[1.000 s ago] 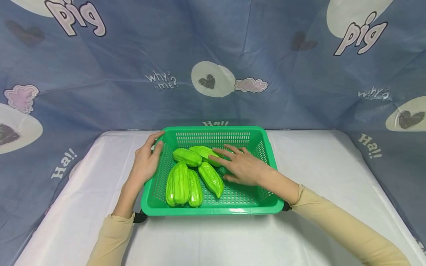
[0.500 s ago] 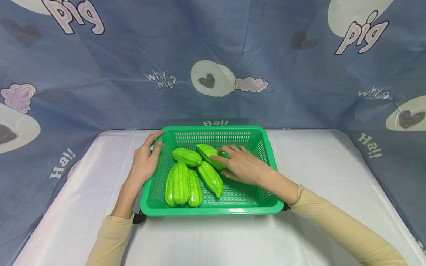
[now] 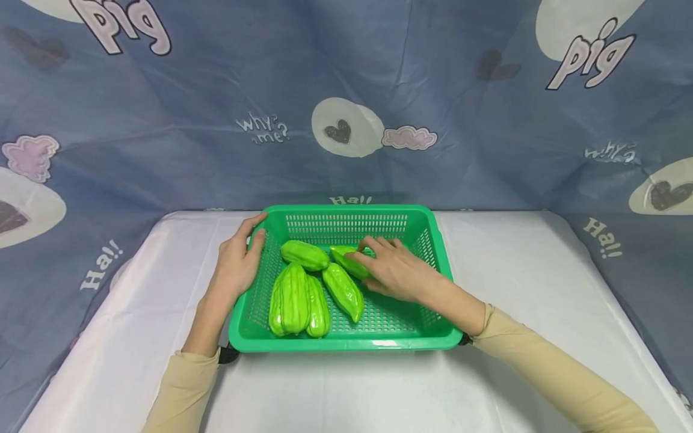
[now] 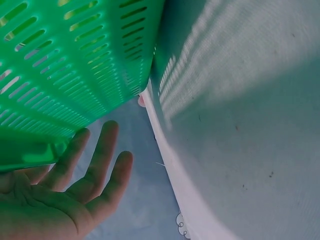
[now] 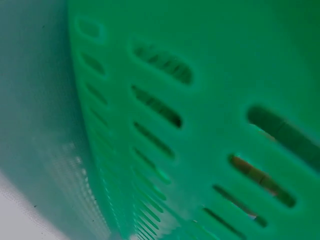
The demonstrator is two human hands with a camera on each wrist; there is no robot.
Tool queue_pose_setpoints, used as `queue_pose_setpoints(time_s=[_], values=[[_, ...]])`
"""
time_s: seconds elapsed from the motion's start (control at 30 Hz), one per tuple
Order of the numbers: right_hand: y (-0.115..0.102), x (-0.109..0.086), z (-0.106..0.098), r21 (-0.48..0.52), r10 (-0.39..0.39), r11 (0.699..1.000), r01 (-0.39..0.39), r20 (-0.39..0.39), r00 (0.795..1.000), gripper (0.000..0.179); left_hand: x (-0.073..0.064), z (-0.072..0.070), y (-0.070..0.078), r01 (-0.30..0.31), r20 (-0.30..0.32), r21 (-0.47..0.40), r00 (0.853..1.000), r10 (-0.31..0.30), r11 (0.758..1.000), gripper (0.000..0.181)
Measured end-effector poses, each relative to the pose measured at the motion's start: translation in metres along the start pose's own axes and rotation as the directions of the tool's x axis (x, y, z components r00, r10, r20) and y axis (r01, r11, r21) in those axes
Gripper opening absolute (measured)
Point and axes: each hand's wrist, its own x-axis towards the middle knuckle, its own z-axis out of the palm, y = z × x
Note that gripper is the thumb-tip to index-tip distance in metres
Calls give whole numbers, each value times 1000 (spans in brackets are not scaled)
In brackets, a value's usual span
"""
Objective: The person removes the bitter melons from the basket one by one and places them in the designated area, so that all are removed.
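Observation:
A green plastic basket (image 3: 346,344) stands on the white-covered table, holding several glossy, ribbed bitter gourds. The right hand (image 3: 397,270) reaches inside and grips one bitter gourd (image 3: 346,258) between thumb and fingers, covering its right end. Nearest to that hand lies another bitter gourd (image 3: 343,291). A further gourd (image 3: 304,255) is at the back left, and a bunched group (image 3: 295,300) fills the front left. At the left rim the left hand (image 3: 238,261) holds the basket, its thumb over the rim. In the left wrist view, the fingers (image 4: 102,155) extend outside the slotted wall.
Behind the table hangs a blue printed cloth (image 3: 465,120). White tablecloth (image 3: 520,264) extends around the basket. In the right wrist view, the basket's slotted side (image 5: 200,100) blocks sight of the right hand's work.
The right hand's spread fingers have closed round the back gourd. That gourd has shifted right and slightly toward the front, away from the one beside it. The left hand stays at the rim.

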Motion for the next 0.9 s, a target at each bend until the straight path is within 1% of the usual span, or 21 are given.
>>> queue_pose_setpoints(time_s=[0.13,0.27,0.37,0.43,0.53,0.67,0.8,0.9], values=[[-1,1,0,25,14,1000,-14,27,1000,58,-2,-2,1,7,-3,16,1000,-7,1000,51],[0,-1,0,36,34,999,-35,34,999,64,-1,0,1,-4,-14,38,1000,4,999,50],[1,-1,1,44,33,998,-35,33,999,66,0,1,1,-13,-27,51,1000,14,999,50],[1,-1,1,48,30,998,-32,35,999,64,0,2,1,-13,-35,64,999,15,998,49],[1,-1,1,47,32,998,-34,42,999,58,-1,1,2,1,-43,111,999,4,994,50],[1,0,2,56,51,997,-54,54,997,54,-2,1,4,9,-41,183,999,-2,983,50],[1,-1,2,63,66,996,-71,69,995,54,-2,0,5,14,-27,202,1000,-9,979,50],[1,-1,1,61,75,995,-79,70,995,57,-1,-1,6,25,-20,202,1000,-21,979,50]])
